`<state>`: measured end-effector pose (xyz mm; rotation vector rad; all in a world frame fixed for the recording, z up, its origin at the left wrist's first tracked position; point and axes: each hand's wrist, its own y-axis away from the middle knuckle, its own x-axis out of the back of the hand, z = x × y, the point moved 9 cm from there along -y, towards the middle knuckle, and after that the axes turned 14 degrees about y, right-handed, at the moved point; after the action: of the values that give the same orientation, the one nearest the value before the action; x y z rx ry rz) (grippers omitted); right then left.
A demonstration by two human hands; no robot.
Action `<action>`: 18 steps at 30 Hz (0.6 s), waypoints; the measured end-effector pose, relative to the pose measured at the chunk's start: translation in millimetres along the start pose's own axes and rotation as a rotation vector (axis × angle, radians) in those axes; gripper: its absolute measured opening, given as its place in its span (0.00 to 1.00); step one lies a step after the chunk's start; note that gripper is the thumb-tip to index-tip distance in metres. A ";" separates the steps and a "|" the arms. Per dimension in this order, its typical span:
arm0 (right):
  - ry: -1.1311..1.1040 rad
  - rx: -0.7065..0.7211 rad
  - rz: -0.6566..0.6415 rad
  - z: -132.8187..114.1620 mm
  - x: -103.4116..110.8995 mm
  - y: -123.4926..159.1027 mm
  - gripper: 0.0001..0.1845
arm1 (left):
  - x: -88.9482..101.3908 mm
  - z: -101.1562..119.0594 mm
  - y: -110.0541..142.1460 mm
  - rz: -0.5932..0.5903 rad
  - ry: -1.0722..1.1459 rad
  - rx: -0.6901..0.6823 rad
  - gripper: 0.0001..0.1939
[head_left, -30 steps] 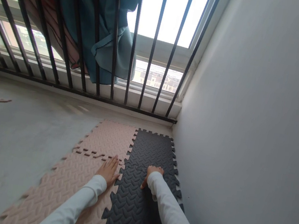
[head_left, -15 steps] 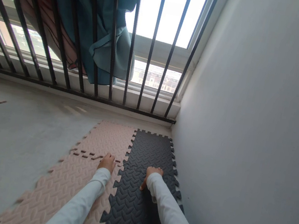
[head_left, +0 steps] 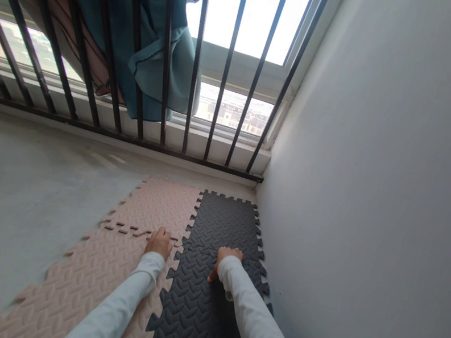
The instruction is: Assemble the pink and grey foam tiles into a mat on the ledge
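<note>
My left hand (head_left: 159, 242) curls on the pink mat (head_left: 151, 205), my right hand (head_left: 228, 260) on the black mat (head_left: 225, 221) (can't tell if either grips).

My left grip (head_left: 159, 242) is resting on the left foam mat (head_left: 78, 288), and my right grip (head_left: 228, 262) is resting on the right foam mat (head_left: 193, 325), just beside it. Both mats are lying on the concrete floor (head_left: 14, 214), with the wall (head_left: 378, 189) running along the right mat's right edge. Ahead of them, a railing (head_left: 228, 60) is standing before the window (head_left: 255, 12), with a curtain (head_left: 156, 65) hanging behind its bars.
</note>
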<state>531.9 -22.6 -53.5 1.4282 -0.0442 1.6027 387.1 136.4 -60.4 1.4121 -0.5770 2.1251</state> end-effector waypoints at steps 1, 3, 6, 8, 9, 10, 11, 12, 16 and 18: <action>-0.001 0.002 0.001 0.0 -0.5 0.0 0.60 | -0.4 0.2 0.1 -0.004 -0.005 -0.006 0.13; -0.002 0.003 0.005 0.3 -0.9 0.6 0.61 | -1.3 -0.3 0.3 -0.017 -0.014 -0.018 0.13; -0.005 0.005 0.003 0.6 -0.6 2.6 0.62 | -2.5 -0.6 4.1 -0.037 -0.024 -0.041 0.15; -0.009 0.006 -0.008 0.4 -0.1 3.7 0.63 | -3.2 1.2 10.0 -0.047 -0.031 -0.060 0.17; -0.010 0.007 -0.013 0.3 0.3 4.0 0.63 | -2.7 2.6 13.5 -0.044 -0.032 -0.068 0.17; -0.011 0.007 -0.016 0.2 0.8 4.1 0.62 | -1.6 4.1 16.8 -0.033 -0.031 -0.072 0.17; -0.013 0.006 -0.017 0.3 1.2 4.2 0.62 | 0.3 5.2 19.5 -0.018 -0.028 -0.071 0.17; -0.014 0.005 -0.016 0.2 1.6 4.2 0.62 | 2.5 5.7 21.2 -0.003 -0.022 -0.067 0.18; -0.021 0.000 0.017 0.3 3.6 4.5 0.60 | 11.5 -8.9 14.5 -0.019 0.047 0.017 0.16; -0.021 -0.005 0.024 0.4 3.3 4.3 0.60 | 18.4 -25.3 6.3 -0.026 0.069 0.083 0.16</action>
<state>529.9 -23.2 -48.5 1.4454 -0.0781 1.6058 359.4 150.2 -52.9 1.3765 -0.4465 2.1902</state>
